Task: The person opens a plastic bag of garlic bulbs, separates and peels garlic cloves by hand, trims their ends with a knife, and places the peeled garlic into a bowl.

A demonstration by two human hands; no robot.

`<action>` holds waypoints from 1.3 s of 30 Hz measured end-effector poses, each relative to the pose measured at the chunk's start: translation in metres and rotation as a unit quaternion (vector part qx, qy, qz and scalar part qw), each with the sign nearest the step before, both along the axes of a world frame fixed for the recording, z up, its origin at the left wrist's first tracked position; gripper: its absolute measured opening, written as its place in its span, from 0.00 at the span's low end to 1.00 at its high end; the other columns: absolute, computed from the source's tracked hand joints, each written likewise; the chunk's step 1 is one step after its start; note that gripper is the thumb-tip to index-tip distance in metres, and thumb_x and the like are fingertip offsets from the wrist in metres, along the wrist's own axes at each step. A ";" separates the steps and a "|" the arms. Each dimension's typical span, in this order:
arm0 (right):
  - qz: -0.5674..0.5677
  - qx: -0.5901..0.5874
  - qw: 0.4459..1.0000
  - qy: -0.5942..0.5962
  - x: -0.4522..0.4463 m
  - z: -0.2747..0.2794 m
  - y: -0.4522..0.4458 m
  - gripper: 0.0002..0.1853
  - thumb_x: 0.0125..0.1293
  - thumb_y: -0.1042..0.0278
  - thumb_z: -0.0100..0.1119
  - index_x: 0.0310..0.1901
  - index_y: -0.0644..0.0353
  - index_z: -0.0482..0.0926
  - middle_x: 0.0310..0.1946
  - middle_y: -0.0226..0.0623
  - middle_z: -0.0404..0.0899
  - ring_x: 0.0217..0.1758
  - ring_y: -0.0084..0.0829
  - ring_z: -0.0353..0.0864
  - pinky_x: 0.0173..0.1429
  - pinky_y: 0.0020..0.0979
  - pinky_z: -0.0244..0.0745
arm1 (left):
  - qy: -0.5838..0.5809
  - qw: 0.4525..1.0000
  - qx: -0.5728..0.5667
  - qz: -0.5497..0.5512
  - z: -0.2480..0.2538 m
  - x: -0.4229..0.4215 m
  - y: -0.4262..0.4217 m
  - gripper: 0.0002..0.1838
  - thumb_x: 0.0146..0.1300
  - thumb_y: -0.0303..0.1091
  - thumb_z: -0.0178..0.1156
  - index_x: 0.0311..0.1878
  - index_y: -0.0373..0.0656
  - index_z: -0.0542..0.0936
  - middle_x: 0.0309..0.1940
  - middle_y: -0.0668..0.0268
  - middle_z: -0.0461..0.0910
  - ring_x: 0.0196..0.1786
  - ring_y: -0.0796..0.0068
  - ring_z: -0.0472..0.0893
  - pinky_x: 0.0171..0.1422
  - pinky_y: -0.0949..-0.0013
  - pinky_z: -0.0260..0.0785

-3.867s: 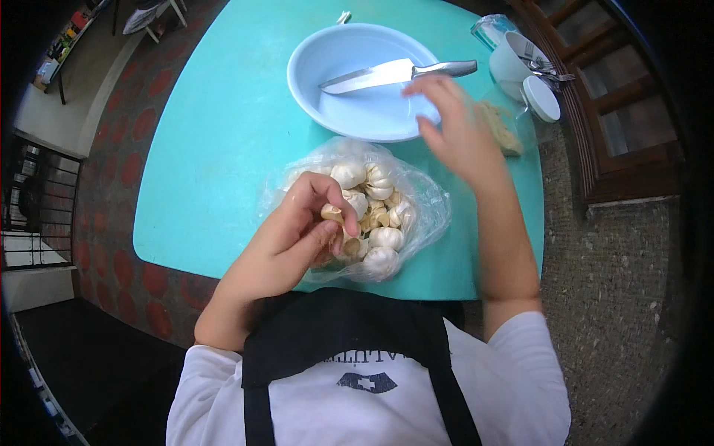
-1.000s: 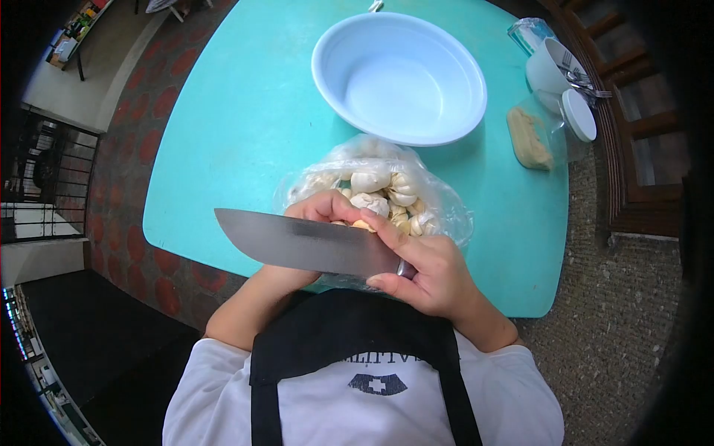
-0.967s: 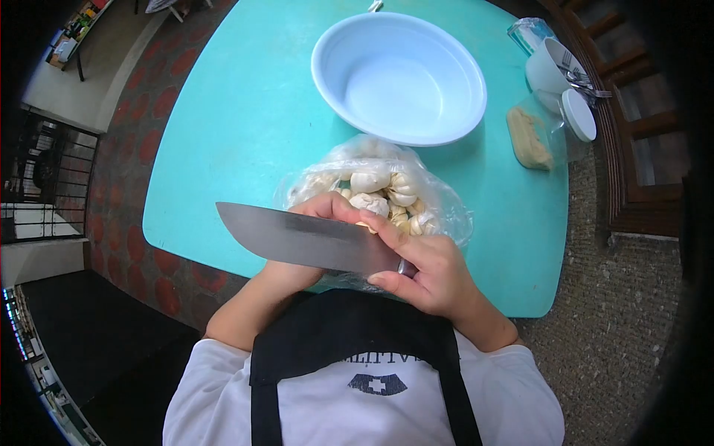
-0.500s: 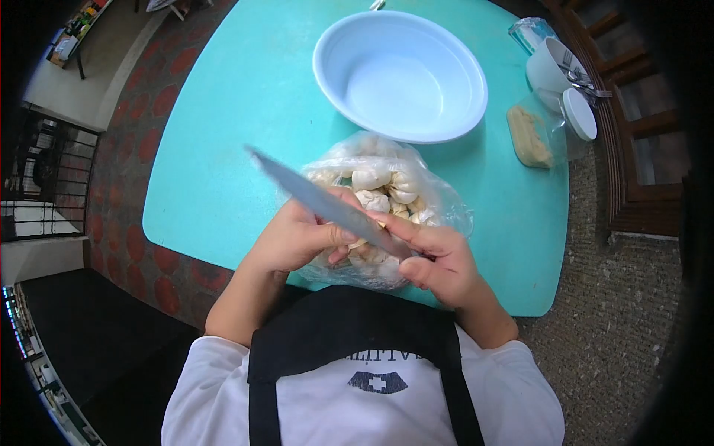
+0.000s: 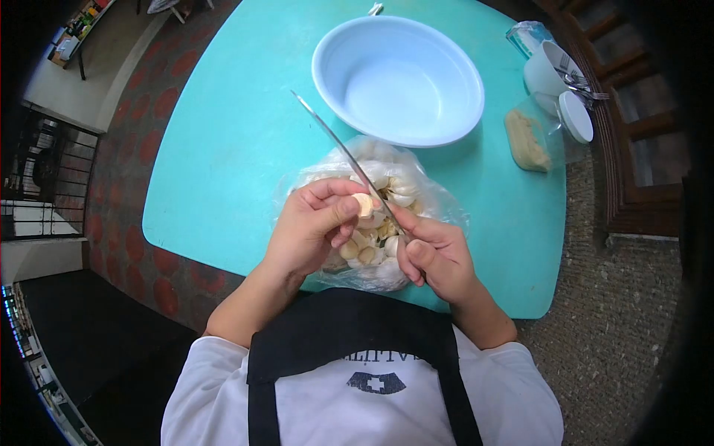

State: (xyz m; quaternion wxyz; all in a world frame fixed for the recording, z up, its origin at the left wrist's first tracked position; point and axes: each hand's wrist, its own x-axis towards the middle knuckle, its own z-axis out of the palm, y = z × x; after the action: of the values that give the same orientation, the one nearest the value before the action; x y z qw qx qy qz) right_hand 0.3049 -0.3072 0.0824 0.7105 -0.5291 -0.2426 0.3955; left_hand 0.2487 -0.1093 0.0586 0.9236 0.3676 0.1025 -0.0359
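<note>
Between the thumb and fingers of my left hand (image 5: 316, 221) is a pale garlic clove (image 5: 364, 204). My right hand (image 5: 437, 255) grips a knife (image 5: 335, 141), its index finger stretched along the blade near the clove. The blade shows nearly edge-on, its tip slanting up and left toward the bowl; the handle is hidden in my fingers. Below both hands, a clear plastic bag (image 5: 439, 195) lies open around several garlic bulbs (image 5: 401, 186). Some loose cloves (image 5: 349, 249) lie in the bag near my left fingers.
A white plastic basin (image 5: 401, 82) stands beyond the bag on the turquoise table (image 5: 223, 134). At the right edge are a clear jar with tan contents (image 5: 526, 141), its white lid (image 5: 576, 117), and a white bowl (image 5: 547, 70) holding forks.
The knife has turned from showing its broad side to nearly edge-on, and its tip has swung up and right. The clove in my left fingers now shows clearly; my hands are slightly farther apart.
</note>
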 end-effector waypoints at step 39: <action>-0.045 -0.060 0.997 -0.020 0.013 0.009 -0.003 0.30 0.72 0.64 0.45 0.71 0.59 0.50 0.17 0.23 0.67 0.17 0.13 0.61 0.23 0.15 0.58 | -0.008 0.992 -0.060 -0.114 0.007 -0.013 0.013 0.21 0.63 0.27 0.58 0.60 0.36 0.69 0.47 0.55 0.79 0.29 0.85 0.72 0.31 0.84 0.63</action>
State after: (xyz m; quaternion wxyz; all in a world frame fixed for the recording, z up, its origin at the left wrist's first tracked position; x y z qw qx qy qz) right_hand 0.3177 -0.3100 0.0910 0.6897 -0.5886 -0.2089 0.3664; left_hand 0.2361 -0.0958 0.0654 0.9346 0.3213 0.0504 -0.1442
